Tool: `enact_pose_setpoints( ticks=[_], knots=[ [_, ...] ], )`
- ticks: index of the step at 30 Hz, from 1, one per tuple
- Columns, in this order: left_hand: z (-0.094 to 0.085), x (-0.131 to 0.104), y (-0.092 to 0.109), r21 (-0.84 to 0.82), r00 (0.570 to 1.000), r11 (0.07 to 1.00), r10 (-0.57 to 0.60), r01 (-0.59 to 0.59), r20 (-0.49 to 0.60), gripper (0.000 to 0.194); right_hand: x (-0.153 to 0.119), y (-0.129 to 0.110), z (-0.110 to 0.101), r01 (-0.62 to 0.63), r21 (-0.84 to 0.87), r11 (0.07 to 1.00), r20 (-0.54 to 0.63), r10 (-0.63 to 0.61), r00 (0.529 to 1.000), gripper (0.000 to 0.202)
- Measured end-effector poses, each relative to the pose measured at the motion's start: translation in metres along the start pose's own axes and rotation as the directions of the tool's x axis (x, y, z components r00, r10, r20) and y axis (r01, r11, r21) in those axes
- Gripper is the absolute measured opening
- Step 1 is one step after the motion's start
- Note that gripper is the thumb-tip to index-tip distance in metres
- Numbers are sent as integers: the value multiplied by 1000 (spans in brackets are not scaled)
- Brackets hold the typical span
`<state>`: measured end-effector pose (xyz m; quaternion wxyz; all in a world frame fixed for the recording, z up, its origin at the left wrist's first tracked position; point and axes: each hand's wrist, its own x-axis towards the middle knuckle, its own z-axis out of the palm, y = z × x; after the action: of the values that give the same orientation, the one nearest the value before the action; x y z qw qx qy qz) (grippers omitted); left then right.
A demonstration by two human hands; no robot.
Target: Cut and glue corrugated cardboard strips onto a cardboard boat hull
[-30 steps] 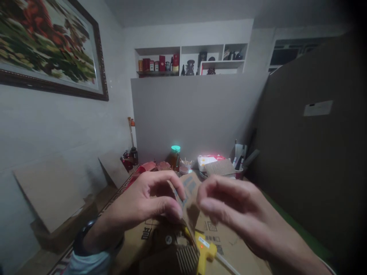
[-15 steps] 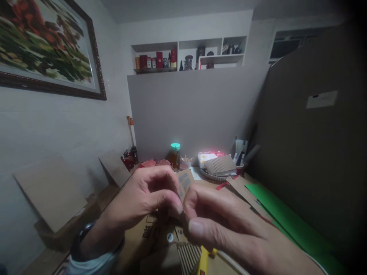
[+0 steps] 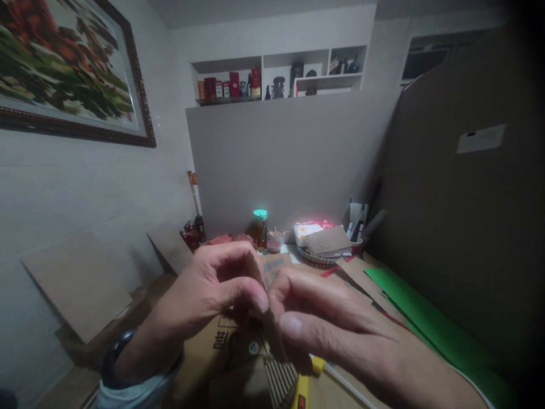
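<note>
A thin brown cardboard piece [image 3: 272, 329], seen nearly edge-on, is held between both hands at the centre. My left hand [image 3: 225, 284] pinches it from the left with thumb and curled fingers. From the right, my right hand [image 3: 310, 318] grips it between thumb and bent fingers. Below the hands lie corrugated cardboard [image 3: 281, 383] and a yellow tool [image 3: 302, 392], partly hidden. Printed cardboard [image 3: 200, 363] with a small round sticker [image 3: 253, 347] is under them.
A jar with a teal lid [image 3: 260, 227], a cup of small sticks [image 3: 275, 241] and a basket [image 3: 319, 259] stand behind. Green sheet [image 3: 426, 318] lies to the right. Cardboard panels [image 3: 76, 284] lean at left; a grey board [image 3: 293, 159] rises at the back.
The cardboard piece has turned and now shows more of its surface between the hands. Both hands stay nearly in place, still gripping it. The view has shifted slightly.
</note>
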<state>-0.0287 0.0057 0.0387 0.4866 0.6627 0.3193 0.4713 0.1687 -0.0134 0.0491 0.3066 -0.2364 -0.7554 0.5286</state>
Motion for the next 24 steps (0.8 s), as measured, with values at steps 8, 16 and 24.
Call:
enact_pose_setpoints(
  ticks=[8, 16, 24],
  knots=[
    [-5, 2, -3, 38, 999, 999, -18, 16, 35, 25, 4, 0, -6, -41, 64, 997, 77, 36, 996, 16],
    [-4, 2, -3, 100, 998, 993, -69, 69, -3, 17, 1, 3, -2, 36, -133, 990, 7, -36, 999, 20],
    [-6, 4, -5, 48, 999, 998, -28, 27, 18, 16, 3, 4, -2, 50, -227, 973, -13, -55, 998, 15]
  ],
)
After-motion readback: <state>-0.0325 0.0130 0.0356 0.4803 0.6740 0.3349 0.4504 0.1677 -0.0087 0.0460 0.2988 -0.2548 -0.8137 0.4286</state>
